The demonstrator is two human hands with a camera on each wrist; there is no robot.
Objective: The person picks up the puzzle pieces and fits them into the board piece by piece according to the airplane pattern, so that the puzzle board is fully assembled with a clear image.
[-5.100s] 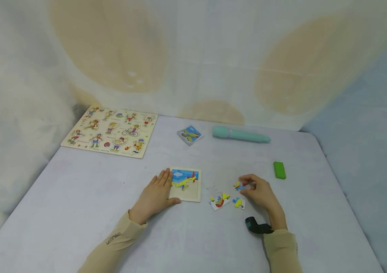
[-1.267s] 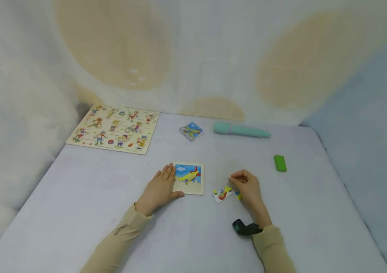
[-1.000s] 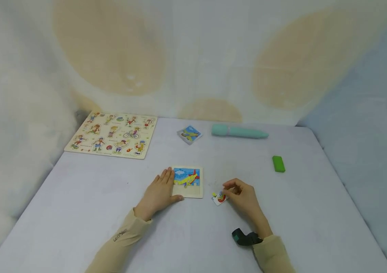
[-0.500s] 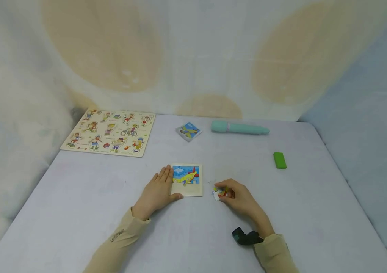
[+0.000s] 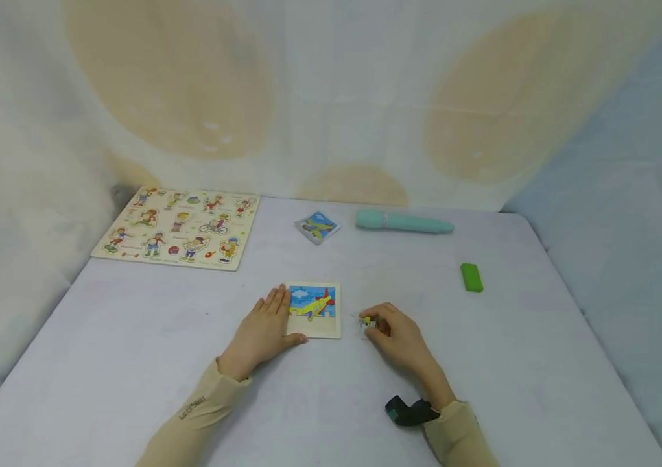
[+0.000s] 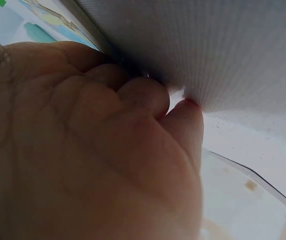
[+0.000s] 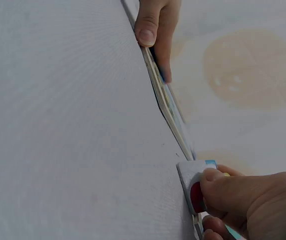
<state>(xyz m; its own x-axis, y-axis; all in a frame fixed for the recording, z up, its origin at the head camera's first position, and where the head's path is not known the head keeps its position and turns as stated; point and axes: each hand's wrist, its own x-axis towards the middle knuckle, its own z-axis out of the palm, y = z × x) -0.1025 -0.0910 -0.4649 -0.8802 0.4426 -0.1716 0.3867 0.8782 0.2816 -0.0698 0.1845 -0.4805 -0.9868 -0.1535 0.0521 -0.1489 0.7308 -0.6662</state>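
Note:
A small square wooden jigsaw tray (image 5: 325,329) lies in the middle of the table, its aeroplane picture filling the upper part and bare wood showing along the lower strip. My left hand (image 5: 259,338) rests on the tray's left edge with fingers straight and thumb spread along the near side. Just right of the tray, my right hand (image 5: 399,338) pinches a jigsaw piece (image 5: 368,322) between thumb and fingers. The right wrist view shows this piece (image 7: 187,181) as white with a red patch, tilted up; whether a second piece sits behind it I cannot tell.
Behind the tray lie a small aeroplane picture card (image 5: 318,227) and a mint-green pen-shaped object (image 5: 404,221). A board of cartoon children (image 5: 179,228) occupies the far left. On the right is a green block (image 5: 472,277). A black device (image 5: 409,411) sits at my right wrist.
More of the aeroplane picture fills the tray. My right hand has moved left and lifted the white-and-red jigsaw piece, turning it in the fingers. My left hand stays on the tray's edge.

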